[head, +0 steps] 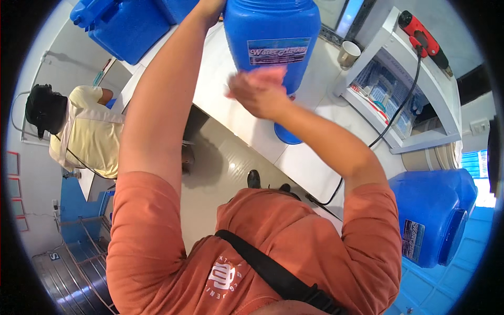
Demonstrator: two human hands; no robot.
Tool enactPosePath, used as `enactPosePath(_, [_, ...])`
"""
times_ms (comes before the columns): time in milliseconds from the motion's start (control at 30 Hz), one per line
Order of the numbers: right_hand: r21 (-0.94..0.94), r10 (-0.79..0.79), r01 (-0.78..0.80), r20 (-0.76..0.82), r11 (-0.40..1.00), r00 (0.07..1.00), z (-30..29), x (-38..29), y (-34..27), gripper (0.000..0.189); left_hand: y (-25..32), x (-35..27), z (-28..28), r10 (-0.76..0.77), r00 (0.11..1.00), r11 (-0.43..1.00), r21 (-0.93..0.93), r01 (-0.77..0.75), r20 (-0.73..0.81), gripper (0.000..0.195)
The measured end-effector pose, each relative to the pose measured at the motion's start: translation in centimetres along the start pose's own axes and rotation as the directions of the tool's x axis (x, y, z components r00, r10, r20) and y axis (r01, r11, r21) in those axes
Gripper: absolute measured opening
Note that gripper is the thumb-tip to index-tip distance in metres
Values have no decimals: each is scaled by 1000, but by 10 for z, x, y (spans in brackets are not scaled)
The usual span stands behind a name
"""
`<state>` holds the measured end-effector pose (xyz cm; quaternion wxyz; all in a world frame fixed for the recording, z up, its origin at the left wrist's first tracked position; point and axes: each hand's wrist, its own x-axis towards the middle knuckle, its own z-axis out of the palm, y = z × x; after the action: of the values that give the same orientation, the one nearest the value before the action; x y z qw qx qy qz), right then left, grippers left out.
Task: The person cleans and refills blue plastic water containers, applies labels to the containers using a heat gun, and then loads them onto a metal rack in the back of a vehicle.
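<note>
A blue plastic water container (271,23) with a printed label (278,51) stands before me on the white tiled counter (220,86), its top cut off by the picture's edge. My left hand (212,8) is at the top edge, against or just beside the container's left side; its fingers are hidden. Blurred by motion, my right hand (260,94) grips a pink cloth (271,75) in front of the container, below the label. A round blue cap (287,134) lies on the counter under my right forearm.
More blue containers (130,31) stand at upper left, and one (429,212) at right. A red heat gun (425,39) lies on a white shelf unit (397,134), its black cord crossing the counter. Beside it stands a mug (349,55). A person (86,126) works at left.
</note>
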<state>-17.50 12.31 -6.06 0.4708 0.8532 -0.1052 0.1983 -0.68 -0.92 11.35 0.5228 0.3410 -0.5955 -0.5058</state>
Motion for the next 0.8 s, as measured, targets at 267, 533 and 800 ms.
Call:
enactPosePath(267, [128,-63,-16,591,992,804,-16,84,17,17,22,5,-6,-150,988,943,292,157,-48,49])
enactPosePath(533, [34,-42,25,752,999,658,-11,140,12,23,33,7,5,-260,965,895,383,228,33,55])
enactPosePath(800, [191,-170,67,590,979,790,-15,35,-15,28,7,15,-1,-120,990,937,338,89,72,74])
